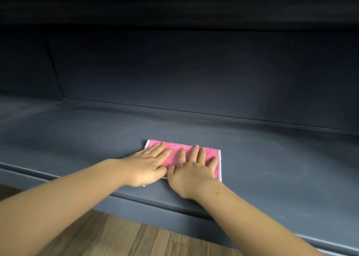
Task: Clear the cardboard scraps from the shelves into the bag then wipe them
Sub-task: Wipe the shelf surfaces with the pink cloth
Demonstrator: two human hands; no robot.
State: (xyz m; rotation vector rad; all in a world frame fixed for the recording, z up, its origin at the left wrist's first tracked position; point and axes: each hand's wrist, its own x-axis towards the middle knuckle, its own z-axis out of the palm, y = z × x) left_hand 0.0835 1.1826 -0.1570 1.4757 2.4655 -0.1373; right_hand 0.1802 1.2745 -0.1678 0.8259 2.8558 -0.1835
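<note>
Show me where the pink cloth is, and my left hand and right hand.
pink cloth (175,155): head view, bare pink patch between the two hands' fingers.
left hand (145,164): head view, back of the hand, flat on the cloth.
right hand (191,172): head view, back of the hand, near the knuckles.

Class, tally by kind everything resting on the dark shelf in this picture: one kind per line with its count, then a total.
Hands: 2 (left hand and right hand, both pressing flat on the cloth)
Pink cloth: 1
Total: 3
</note>
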